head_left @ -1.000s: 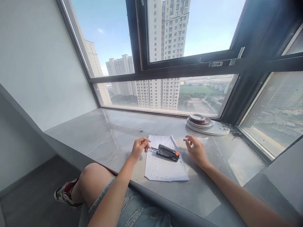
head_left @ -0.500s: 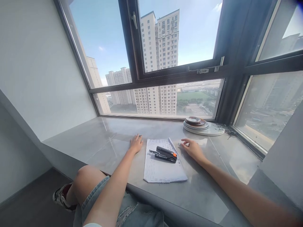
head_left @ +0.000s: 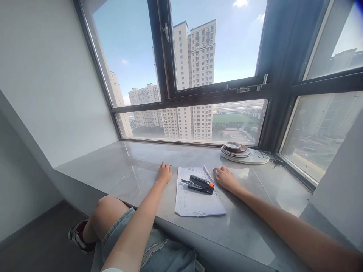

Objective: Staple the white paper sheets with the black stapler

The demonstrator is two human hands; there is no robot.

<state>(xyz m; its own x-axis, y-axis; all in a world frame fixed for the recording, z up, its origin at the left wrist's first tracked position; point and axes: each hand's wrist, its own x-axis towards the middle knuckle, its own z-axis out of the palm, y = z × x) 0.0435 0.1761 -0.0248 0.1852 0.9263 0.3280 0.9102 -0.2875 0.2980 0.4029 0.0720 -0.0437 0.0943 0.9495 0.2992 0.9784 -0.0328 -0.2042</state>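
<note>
- The stapler lies on the papers, long axis left to right, narrow end pointing left.
- Left hand, earlier beside this end, is now away, curled.
- Right hand is half closed; what both hold, I cannot surely tell.

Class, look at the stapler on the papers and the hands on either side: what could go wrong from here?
1. The small dark piece by the left hand could be nudged away and lost on the grey ledge.
2. The stapler lies with its arms apart, so a finger might get pinched if it closed.
3. The papers lie loose under it and could shift or crease if the stapler were dragged.
</note>
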